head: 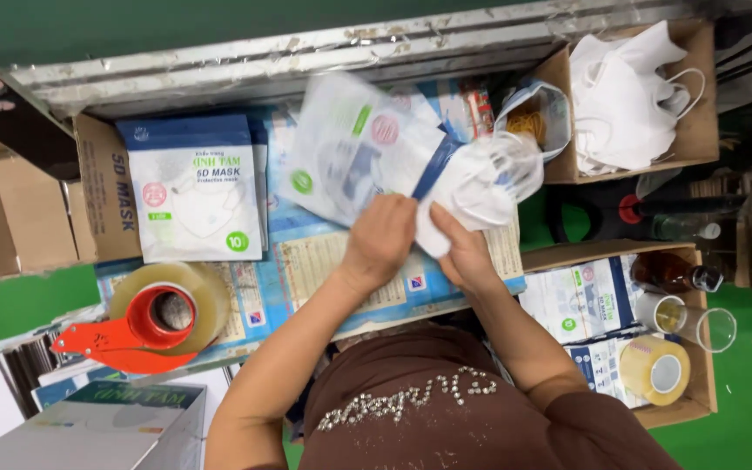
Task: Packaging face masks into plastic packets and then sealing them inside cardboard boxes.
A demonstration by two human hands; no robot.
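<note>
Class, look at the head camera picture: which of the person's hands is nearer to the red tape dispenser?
Left. The left hand grips the mask pouch, up and right of the red tape dispenser. The right hand holds white masks farther right.

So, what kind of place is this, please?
Likely a packing station for face masks. Both hands, left hand and right hand, handle white masks and a printed pouch; a box of loose masks and a tape dispenser stand nearby.
</note>
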